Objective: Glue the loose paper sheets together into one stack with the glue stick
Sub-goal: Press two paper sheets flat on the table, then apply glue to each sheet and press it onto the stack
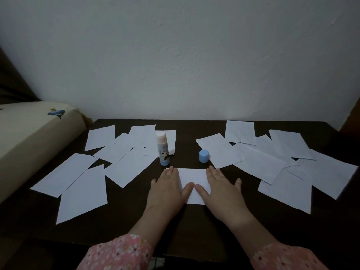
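A pale, rough-plastered wall [185, 55] fills the upper half of the view, and below it a dark bench [185, 221] stands against it. To the left of the bench lies a cream mattress [29, 137] with one small blue whale print near its edge.

Loose paper sheets are scattered over the bench in two overlapping groups. The left group [124, 168] counts about seven sheets, plain-looking in the dim light; the right group [259, 164] counts about eight, some faintly lined. The overlaps make an exact count uncertain on both sides.

One more lined sheet [192, 178] lies alone in the middle near the front edge, between the two groups, and both hands rest flat on it. The left hand [167, 190] covers its left end and the right hand [220, 190] its right end. The fingers of both are straight and held together, pressing down and gripping nothing, and the two thumbs nearly meet over the centre of the sheet. Whether more than one sheet lies under the hands cannot be told. Two pink floral sleeves [116, 254] show at the bottom of the view.

One glue stick [162, 149] stands upright just behind the left hand, uncapped, its pale top showing, with a panda on its label. Its single blue cap [204, 155] sits apart to the right, just behind the right hand and beside the nearest right-hand sheet.
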